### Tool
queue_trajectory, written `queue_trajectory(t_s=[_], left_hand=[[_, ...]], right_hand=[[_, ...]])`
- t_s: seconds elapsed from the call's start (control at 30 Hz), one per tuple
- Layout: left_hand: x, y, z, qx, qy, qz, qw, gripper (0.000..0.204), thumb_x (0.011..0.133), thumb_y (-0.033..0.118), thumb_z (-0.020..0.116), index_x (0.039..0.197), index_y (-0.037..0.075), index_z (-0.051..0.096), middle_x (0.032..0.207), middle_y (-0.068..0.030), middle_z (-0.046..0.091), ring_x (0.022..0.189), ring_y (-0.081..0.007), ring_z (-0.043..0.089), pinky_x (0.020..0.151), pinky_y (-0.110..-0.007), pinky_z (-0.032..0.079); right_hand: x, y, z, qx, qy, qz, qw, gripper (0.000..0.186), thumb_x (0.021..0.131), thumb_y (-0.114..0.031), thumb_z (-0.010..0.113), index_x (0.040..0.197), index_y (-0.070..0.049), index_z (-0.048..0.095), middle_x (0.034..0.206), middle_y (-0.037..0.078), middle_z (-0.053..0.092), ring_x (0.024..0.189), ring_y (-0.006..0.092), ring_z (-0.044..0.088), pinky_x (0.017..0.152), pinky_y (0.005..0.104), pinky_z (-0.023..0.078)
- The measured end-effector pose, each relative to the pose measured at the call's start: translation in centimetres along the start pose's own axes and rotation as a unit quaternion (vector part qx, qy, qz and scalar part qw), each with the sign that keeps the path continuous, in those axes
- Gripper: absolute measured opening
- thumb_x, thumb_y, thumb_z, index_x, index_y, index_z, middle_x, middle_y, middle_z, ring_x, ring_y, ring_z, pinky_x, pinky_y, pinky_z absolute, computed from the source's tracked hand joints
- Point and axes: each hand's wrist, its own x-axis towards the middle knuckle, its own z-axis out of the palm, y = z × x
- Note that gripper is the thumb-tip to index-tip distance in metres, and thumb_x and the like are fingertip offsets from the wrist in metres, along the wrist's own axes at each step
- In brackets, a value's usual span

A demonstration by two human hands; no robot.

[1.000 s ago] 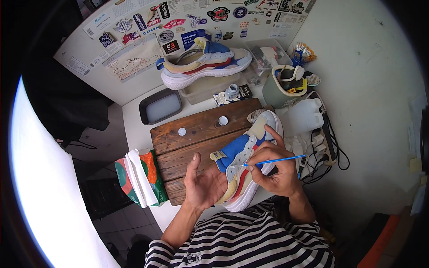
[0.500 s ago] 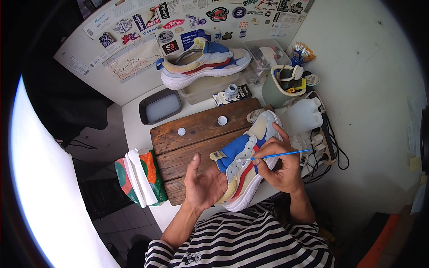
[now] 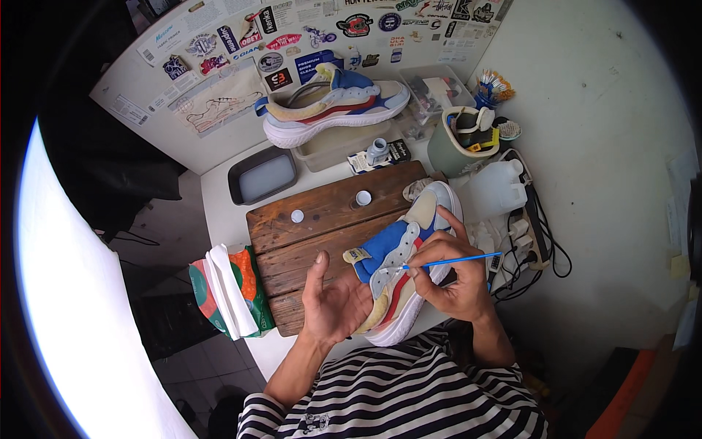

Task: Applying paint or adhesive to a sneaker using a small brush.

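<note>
A multicoloured sneaker [image 3: 395, 289] with blue, cream, red and pale grey parts lies tilted on its side, toe pointing away to the right. My left hand [image 3: 333, 304] supports it by the heel end, palm up and thumb out, its fingers partly hidden behind the shoe. Pinched in my right hand [image 3: 457, 282] is a thin blue paintbrush [image 3: 468, 258]. The bristles touch, or nearly touch, the pale grey eyelet panel, and one right finger reaches along the shoe toward the toe. Under the shoe is a dark wooden board [image 3: 314, 241].
On the board stand a small open cup [image 3: 363, 197] and a white cap [image 3: 297, 216]. Behind are a grey tray [image 3: 262, 175], a paint bottle [image 3: 377, 151] and the matching sneaker [image 3: 336, 102] on a plastic tub. Tissues [image 3: 230, 289] lie left; a jug [image 3: 497, 186] and cables stand right.
My right hand has shifted slightly toward me, and the brush tip has slid a little down the grey panel toward the heel. The left hand and the shoe stay put.
</note>
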Motion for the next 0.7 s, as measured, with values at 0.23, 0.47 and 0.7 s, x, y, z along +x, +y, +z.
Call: queue_trajectory(t_s=[0.23,0.47,0.7], left_hand=[[-0.01,-0.03,-0.08,-0.004,0.007,0.000,1.000,0.117,0.092,0.087,0.039,0.156,-0.011,0.037,0.158,-0.0246,0.049,0.143,-0.0339,0.052,0.122,-0.044,0.037],[0.01,0.03,0.06,0.001,0.004,0.002,1.000,0.118,0.092,0.088,0.039,0.156,-0.011,0.038,0.158,-0.0248,0.048,0.143,-0.0340,0.052,0.122,-0.044,0.037],[0.02,-0.05,-0.17,-0.002,0.005,-0.006,1.000,0.119,0.091,0.088,0.039,0.156,-0.011,0.038,0.158,-0.0258,0.049,0.142,-0.0351,0.053,0.122,-0.045,0.038]], right_hand=[[-0.13,0.29,-0.23,-0.018,0.016,0.021,0.999,0.016,0.081,-0.001,0.078,0.092,-0.009,0.070,0.076,0.002,0.069,0.073,0.0184,0.068,0.124,0.0572,0.033],[-0.12,-0.53,0.16,0.025,-0.002,0.008,1.000,0.017,0.080,-0.002,0.078,0.093,-0.009,0.070,0.077,0.001,0.070,0.074,0.0183,0.068,0.123,0.0576,0.034],[-0.14,0.10,-0.02,0.005,0.001,0.010,1.000,0.017,0.080,-0.001,0.079,0.093,-0.010,0.070,0.077,0.000,0.070,0.074,0.0185,0.068,0.123,0.0574,0.034]])
